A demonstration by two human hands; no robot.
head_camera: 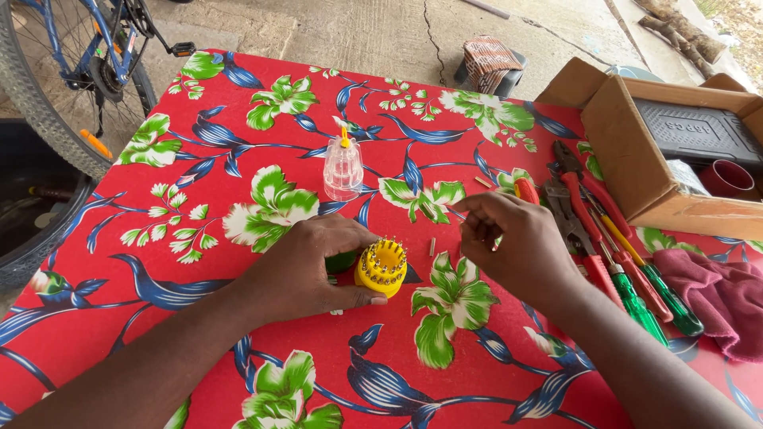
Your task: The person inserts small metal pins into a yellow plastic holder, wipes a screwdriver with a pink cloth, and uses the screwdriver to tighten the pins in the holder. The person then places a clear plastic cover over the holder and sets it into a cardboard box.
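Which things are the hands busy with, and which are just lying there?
In use:
left hand steadying the yellow bit holder
right hand pinching something too small to tell

Lying about:
clear cap
loose bit
pliers
green screwdrivers
cardboard box
pink cloth

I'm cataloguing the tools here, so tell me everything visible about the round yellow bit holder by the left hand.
The yellow bit holder is a round, plastic-looking piece ringed with small metal bits standing upright in its top. It lies tilted on the red floral tablecloth, top facing the camera. The left hand steadies it from the left, thumb beneath; something green shows behind it. The right hand is apart from it.
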